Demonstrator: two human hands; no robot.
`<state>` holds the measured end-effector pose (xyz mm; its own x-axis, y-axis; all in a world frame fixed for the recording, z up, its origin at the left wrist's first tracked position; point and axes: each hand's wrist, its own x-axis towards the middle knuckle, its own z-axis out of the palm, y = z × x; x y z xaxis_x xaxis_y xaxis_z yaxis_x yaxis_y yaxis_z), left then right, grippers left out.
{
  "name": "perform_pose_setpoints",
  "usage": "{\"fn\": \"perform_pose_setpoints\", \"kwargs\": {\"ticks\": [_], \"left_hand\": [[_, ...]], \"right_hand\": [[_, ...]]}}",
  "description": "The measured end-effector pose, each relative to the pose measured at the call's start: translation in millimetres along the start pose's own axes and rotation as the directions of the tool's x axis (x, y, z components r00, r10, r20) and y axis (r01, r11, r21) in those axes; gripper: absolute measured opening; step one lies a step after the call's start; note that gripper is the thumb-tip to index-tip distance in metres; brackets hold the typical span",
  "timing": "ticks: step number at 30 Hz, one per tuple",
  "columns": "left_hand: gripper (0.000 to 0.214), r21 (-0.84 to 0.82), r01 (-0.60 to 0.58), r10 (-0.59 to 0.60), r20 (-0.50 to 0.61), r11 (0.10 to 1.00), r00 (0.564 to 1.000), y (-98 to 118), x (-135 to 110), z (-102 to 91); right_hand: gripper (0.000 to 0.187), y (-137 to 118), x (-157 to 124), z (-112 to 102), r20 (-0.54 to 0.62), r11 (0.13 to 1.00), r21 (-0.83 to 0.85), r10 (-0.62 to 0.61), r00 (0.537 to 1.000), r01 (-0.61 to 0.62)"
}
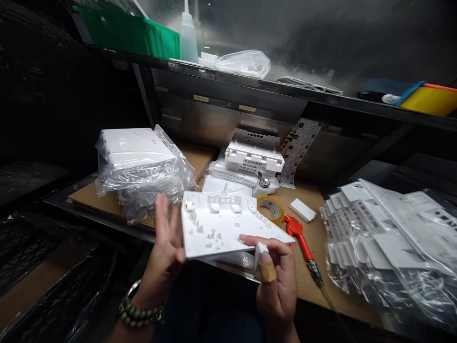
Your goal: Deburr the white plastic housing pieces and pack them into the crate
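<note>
A white plastic housing panel [217,233], its molded posts and slots facing up, is tilted in front of me above the bench's near edge. My right hand [276,274] grips its right lower edge, index finger lying over the inner face. A tan bandage wraps that thumb, and a small white piece [262,248] shows at its tip; I cannot make out what it is. At the panel's left edge is my left hand [166,243], fingers stretched up and slightly blurred, thumb near or against the corner. Bracelets circle the left wrist.
Bagged white panels are stacked at left [139,147] and right [389,238]. Behind lie more white housings [255,155], a tape roll [270,209], a red-handled tool [302,240] with a cord, and a small white block [302,209]. A shelf [243,78] spans above, holding a green bin [132,35].
</note>
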<state>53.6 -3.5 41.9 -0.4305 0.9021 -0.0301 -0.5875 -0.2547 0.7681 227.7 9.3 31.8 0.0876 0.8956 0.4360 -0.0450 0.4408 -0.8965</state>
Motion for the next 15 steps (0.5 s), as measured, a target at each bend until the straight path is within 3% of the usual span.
{"fn": "perform_pose_setpoints", "kwargs": {"ticks": [2,5,8,11,15], "left_hand": [[0.102,-0.209,0.199,-0.185,0.088,0.957,0.979,-1,4,7.5],[0.066,-0.336,0.503,-0.498,0.108,0.796,0.860,4,16,17.2],[0.057,-0.368,0.588,-0.629,0.009,0.720,0.777,10,23,24.8],[0.058,-0.393,0.580,-0.629,0.005,0.714,0.778,12,22,34.0],[0.053,-0.444,0.480,-0.541,-0.011,0.756,0.841,10,13,48.7]], "right_hand": [[0.013,6,-6,2,0.010,1.000,0.007,-0.023,1.000,0.023],[0.013,15,-12,-4,0.136,1.000,0.027,0.003,0.991,-0.007],[0.015,13,-8,-19,0.323,0.998,-0.064,0.044,0.945,-0.024],[0.018,-1,-2,-25,0.415,0.960,-0.219,-0.071,0.907,0.175],[0.021,-22,-4,-4,0.445,0.906,-0.233,-0.223,0.868,0.352]]}}
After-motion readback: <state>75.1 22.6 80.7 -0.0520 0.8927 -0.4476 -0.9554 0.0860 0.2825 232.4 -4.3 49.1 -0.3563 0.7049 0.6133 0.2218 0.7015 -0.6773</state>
